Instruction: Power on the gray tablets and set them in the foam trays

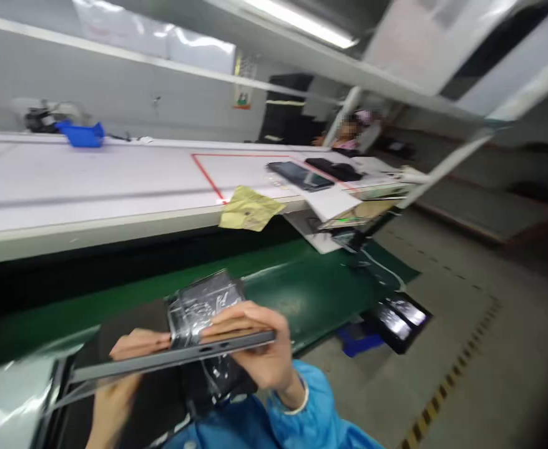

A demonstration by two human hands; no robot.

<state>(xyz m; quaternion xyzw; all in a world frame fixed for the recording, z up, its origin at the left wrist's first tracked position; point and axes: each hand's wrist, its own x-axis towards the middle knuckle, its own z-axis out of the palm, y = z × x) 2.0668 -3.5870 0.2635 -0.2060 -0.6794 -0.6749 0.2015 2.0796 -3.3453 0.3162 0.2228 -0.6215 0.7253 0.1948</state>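
Closest to the wearer, a flat grey device [171, 360] is held nearly edge-on above the working surface, a slim tilted bar running between the two hands; the right hand [267, 349], coming out of a blue sleeve [314, 399], is closed around its right end with fingers over the upper face and thumb beneath, while the left hand [136, 346] has its fingers laid over the left part and the rest of it below, the grip partly hidden by the device. Just behind sits a dark package in shiny clear plastic [203, 305], near a black sheet [136, 312], and under these spreads a green mat [306, 287] — glossy, running off to the right. Lower on that side, a black item with bright reflections [400, 318] is near something blue [361, 342], above a grey floor marked by a yellow-and-black strip [442, 396]. Beyond the mat runs a long white shelf [115, 181], with a crumpled yellow paper [250, 209] hanging over its front edge, red tape lines [208, 178], a dark tablet-like slab [299, 174] and, farther left, a blue bin [83, 134]. Farther still — blurred — are a grey wall [185, 112], a person [349, 131] behind a slanting post, and overhead a lit tube lamp [302, 24]
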